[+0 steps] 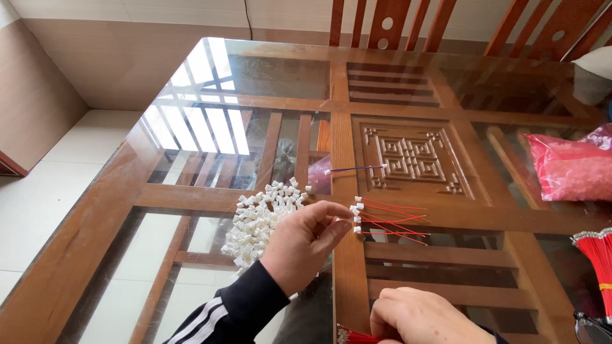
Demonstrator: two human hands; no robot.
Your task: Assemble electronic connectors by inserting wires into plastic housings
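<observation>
My left hand (pixel 305 245) hovers over the glass table top (pixel 210 127), its fingertips pinched together beside a row of red wires with white connectors (pixel 382 220). Whether a small connector sits in the pinch I cannot tell. Just left of that hand lies a pile of several small white plastic connectors (pixel 258 220). My right hand (pixel 417 317) rests at the near edge, closed around a bundle of red wires (pixel 354 336). A single blue and red wire with white ends (pixel 354 169) lies farther back.
A pink plastic bag of small parts (pixel 570 167) sits at the right. A bundle of red wires (pixel 596 261) lies at the right edge. Wooden chairs (pixel 395 22) stand behind the table. The carved wooden frame (pixel 411 156) shows under the glass.
</observation>
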